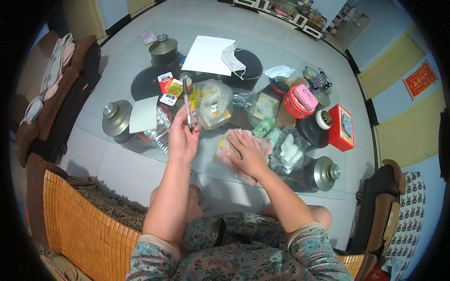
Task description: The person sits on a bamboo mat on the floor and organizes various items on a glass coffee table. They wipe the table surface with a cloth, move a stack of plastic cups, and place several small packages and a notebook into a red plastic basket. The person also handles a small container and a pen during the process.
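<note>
My left hand (183, 134) is raised over the near edge of the glass table (206, 157), its fingers closed round a clear-barrelled pen (186, 96) with dark ends. The pen stands nearly upright in the grip. My right hand (247, 153) lies flat with its fingers spread on a pale pink cloth (226, 152), pressing it on the tabletop. Just beyond the cloth sits a clear plastic bag (213, 104) with things inside. A green rolled packet (263, 127) and a bag of white rolls (291, 152) are right of the cloth.
White paper (206, 54) and a face mask (230, 58) lie at the back. Red and yellow packets (171, 89) and a white sheet (143, 115) are on the left. A red round tin (298, 104), pink case (305, 97) and red box (341, 127) stand on the right.
</note>
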Action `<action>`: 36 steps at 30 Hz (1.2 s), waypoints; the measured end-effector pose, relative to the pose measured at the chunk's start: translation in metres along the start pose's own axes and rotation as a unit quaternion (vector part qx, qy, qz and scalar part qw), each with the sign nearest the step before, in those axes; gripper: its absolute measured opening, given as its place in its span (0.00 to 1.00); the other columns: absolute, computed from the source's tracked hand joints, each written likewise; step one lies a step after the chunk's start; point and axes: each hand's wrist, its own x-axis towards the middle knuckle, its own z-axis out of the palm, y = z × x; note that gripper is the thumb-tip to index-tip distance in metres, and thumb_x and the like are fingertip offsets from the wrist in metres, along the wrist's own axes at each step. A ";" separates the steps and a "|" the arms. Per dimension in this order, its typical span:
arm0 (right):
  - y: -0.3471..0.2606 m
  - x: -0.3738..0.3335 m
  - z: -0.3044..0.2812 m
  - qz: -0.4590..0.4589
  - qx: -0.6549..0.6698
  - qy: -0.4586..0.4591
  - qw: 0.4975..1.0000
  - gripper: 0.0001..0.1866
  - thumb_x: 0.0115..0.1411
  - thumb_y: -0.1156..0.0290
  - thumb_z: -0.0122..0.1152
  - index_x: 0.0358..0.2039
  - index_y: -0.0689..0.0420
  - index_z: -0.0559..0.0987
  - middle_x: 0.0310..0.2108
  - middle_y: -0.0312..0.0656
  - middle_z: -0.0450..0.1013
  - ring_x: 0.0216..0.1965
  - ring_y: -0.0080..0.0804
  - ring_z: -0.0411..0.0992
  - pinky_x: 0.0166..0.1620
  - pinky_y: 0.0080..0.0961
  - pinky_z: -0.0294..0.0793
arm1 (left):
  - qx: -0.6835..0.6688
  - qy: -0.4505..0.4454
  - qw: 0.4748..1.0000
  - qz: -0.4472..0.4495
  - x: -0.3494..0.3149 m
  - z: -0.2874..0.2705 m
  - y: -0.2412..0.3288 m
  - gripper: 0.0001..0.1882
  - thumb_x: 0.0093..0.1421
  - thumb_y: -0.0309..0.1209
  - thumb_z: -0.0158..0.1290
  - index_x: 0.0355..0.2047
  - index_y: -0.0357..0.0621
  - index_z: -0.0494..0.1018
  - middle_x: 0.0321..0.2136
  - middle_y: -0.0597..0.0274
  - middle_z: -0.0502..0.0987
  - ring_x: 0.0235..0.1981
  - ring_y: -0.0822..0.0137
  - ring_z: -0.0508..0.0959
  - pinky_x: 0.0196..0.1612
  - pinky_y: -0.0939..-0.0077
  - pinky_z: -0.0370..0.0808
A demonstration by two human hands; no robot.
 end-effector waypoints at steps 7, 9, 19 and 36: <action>0.085 0.009 -0.039 0.253 0.027 0.137 0.957 0.10 0.54 0.65 0.63 0.36 0.53 0.82 0.37 0.41 0.75 0.44 0.41 0.71 0.46 0.35 0.70 | -0.001 0.006 1.000 -0.020 0.000 0.009 -0.004 0.19 0.63 0.31 0.47 0.53 0.41 0.65 0.36 0.67 0.71 0.28 0.76 0.69 0.27 0.83 0.69; 0.097 0.017 -0.035 0.282 0.002 0.117 0.952 0.09 0.53 0.66 0.63 0.35 0.53 0.82 0.35 0.40 0.74 0.44 0.40 0.71 0.45 0.36 0.70 | -0.011 -0.006 0.999 -0.034 0.003 0.006 -0.008 0.19 0.62 0.31 0.47 0.53 0.41 0.66 0.36 0.67 0.72 0.28 0.76 0.70 0.27 0.83 0.68; 0.088 0.034 -0.026 0.166 -0.129 0.083 0.974 0.04 0.53 0.71 0.59 0.27 0.57 0.78 0.34 0.44 0.72 0.40 0.43 0.72 0.41 0.39 0.70 | -0.021 0.000 0.999 -0.047 0.008 0.003 -0.012 0.19 0.62 0.31 0.46 0.54 0.41 0.65 0.36 0.66 0.73 0.28 0.75 0.70 0.28 0.82 0.68; 0.068 -0.078 -0.112 0.352 0.750 0.080 0.554 0.13 0.66 0.64 0.43 0.23 0.51 0.65 0.20 0.30 0.60 0.20 0.20 0.60 0.23 0.19 0.61 | 0.089 -0.044 0.991 -0.085 -0.004 0.004 -0.033 0.18 0.62 0.32 0.47 0.52 0.41 0.68 0.36 0.68 0.73 0.30 0.78 0.68 0.29 0.84 0.65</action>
